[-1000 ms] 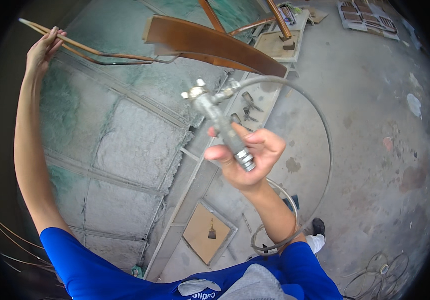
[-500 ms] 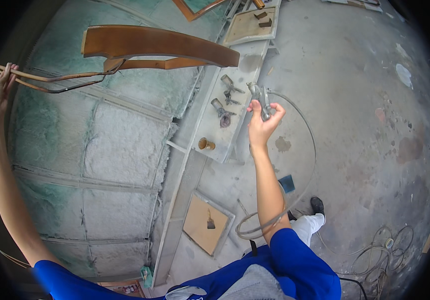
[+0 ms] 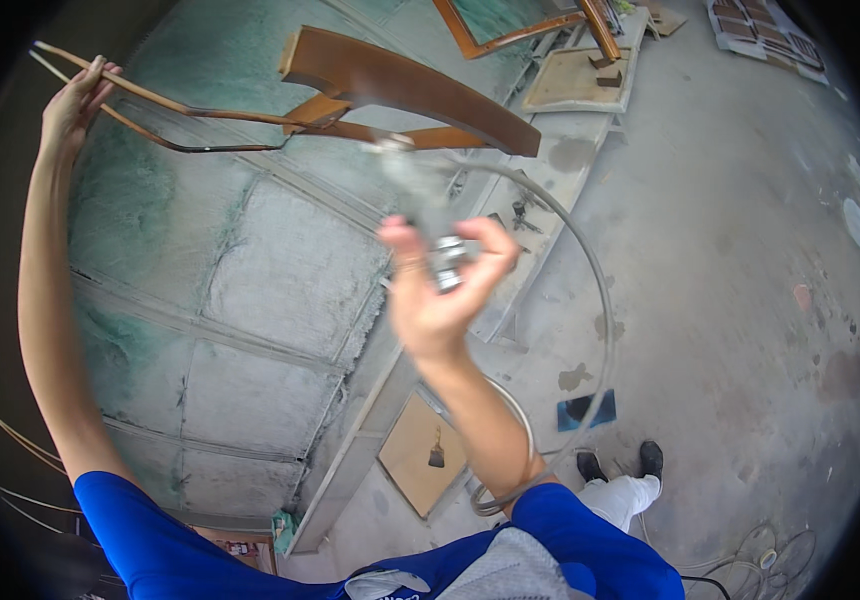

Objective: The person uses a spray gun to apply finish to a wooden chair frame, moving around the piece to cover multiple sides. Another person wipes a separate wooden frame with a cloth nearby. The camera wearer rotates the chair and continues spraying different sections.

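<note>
My left hand (image 3: 75, 100) is raised high at the upper left and grips a thin bent brown metal rod (image 3: 190, 112). The rod runs right to a broad rusty-brown curved plate (image 3: 410, 88) overhead. My right hand (image 3: 440, 290) is lifted in the middle and closed around a grey metal tool (image 3: 420, 205) with a hose; the tool is motion-blurred and points up toward the plate. A grey hose (image 3: 600, 300) loops from it down to the floor.
A pale green-stained plastered wall (image 3: 250, 280) fills the left. A long narrow bench (image 3: 540, 190) with small tools runs along it. A wooden board (image 3: 420, 450) and a blue pad (image 3: 585, 410) lie on the concrete floor near my shoes (image 3: 615, 462).
My right hand has come back up from the bench with the blurred metal tool, close under the curved plate. My left hand keeps its hold on the rod.
</note>
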Tool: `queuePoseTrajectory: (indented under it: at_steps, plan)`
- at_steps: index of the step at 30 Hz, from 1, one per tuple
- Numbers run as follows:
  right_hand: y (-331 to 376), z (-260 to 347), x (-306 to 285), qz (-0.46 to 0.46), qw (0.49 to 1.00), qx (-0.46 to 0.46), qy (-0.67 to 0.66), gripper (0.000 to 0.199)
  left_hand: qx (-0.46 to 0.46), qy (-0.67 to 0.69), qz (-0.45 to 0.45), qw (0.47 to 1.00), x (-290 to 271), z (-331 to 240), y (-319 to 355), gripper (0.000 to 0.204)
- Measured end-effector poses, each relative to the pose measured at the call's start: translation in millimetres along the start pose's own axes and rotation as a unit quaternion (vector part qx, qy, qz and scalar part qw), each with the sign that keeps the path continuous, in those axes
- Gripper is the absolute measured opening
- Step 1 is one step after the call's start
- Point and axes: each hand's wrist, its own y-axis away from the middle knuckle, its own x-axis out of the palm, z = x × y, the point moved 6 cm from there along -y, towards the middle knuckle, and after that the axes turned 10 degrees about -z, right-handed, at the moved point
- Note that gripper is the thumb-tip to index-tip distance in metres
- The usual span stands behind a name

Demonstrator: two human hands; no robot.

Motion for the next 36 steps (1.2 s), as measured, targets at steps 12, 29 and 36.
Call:
queuePoseTrajectory:
  at_steps: [12, 29, 36]
  plan:
    - [24.8, 51.8, -91.5, 0.358, 0.908, -0.05, 0.211, 0.067, 0.132, 0.039, -0.188, 0.973, 13.5, 21.6, 112.3, 0.082]
    - [59.0, 130.6, -285.7, 0.54, 0.667, 0.157, 0.489, 0.056, -0.113, 0.543, -0.239, 0.797, 114.0, 185.0, 174.8, 0.066]
    - [49.4, 159.9, -291.8, 0.503, 0.634, 0.134, 0.572, 0.059, -0.073, 0.665, -0.115, 0.734, 182.7, 148.7, 150.3, 0.071]
